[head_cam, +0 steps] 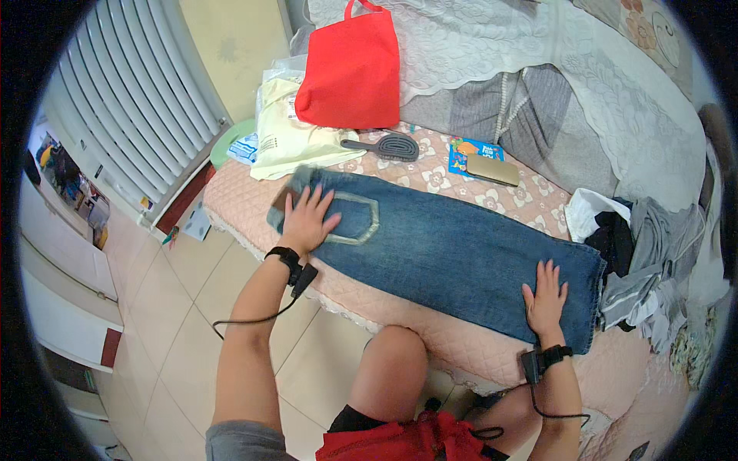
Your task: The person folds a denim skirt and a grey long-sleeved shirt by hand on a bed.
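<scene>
A pair of blue denim jeans (438,242), folded lengthwise, lies across a pink quilted cover. My left hand (308,222) rests palm down near the waist end, fingers spread, beside the pale-stitched pocket. Toward the hem end, my right hand (545,299) lies flat on the denim with its fingers somewhat apart. Neither hand grips the cloth. Each wrist wears a black strap with a small device and a cable. The waist end looks slightly blurred.
Behind the jeans are a paddle hairbrush (398,147), a gold-coloured case (492,170) on a blue printed packet (461,151), a red fabric bag (351,72) and a pale yellow plastic bag (300,141). Crumpled clothes (663,253) lie at the right, by the hem. A white radiator (138,86) stands left.
</scene>
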Demonstrator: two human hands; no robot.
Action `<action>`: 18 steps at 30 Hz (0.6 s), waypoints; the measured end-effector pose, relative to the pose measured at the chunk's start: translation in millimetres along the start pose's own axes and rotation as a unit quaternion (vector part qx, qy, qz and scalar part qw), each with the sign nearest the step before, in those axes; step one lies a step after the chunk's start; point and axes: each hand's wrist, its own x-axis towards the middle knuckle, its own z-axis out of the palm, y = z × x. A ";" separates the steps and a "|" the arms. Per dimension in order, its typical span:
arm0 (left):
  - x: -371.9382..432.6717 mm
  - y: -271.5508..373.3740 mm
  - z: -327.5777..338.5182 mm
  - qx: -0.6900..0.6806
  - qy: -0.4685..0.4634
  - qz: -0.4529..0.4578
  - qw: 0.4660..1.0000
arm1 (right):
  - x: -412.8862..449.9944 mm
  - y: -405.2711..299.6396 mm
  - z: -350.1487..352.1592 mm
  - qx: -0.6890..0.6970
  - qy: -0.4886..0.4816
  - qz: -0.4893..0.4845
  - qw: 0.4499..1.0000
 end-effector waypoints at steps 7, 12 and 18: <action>-14.3 -29.0 -14.6 -0.288 0.166 -0.140 0.933 | 1.2 -0.2 -5.8 0.038 -0.067 0.044 0.996; -49.5 -65.1 38.0 -0.540 0.100 -0.455 0.701 | 11.1 -117.8 -25.7 0.164 -0.002 -0.092 0.982; -31.3 -25.6 -26.1 -0.736 0.049 -0.396 0.548 | 13.2 -232.4 23.4 0.157 0.025 -0.236 0.959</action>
